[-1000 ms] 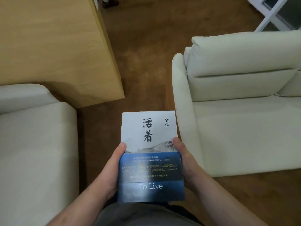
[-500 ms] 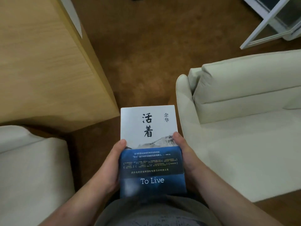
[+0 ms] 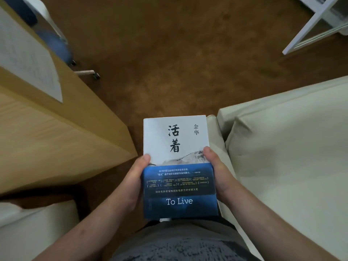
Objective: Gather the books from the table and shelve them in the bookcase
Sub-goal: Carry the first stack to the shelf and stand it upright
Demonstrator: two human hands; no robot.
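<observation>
The white-covered book (image 3: 178, 166), with black Chinese characters on its upper half and a dark blue paper band printed "To Live" round its lower half, is held face up in the air in front of the person's body, low in the middle of the head view. It sits above the gap between the table and the sofa and touches neither. The left hand (image 3: 131, 183) grips its left edge and the right hand (image 3: 220, 176) its right edge. Each thumb lies on the front cover just above the blue band, and the other fingers curl under the book out of sight. Below the book shows the person's mottled grey shirt (image 3: 178, 242). To the left stands a light wooden table (image 3: 56, 144) with a white sheet of paper (image 3: 32, 66) lying near its edge. Beyond it is a blue-seated office chair on castors (image 3: 62, 48), blurred. To the right is a cream fabric sofa (image 3: 282, 147), and a second cream upholstered seat (image 3: 37, 227) fills the lower left corner. Brown carpet (image 3: 178, 63) covers the floor ahead, and a white-framed glass panel (image 3: 316, 25) stands at the top right.
</observation>
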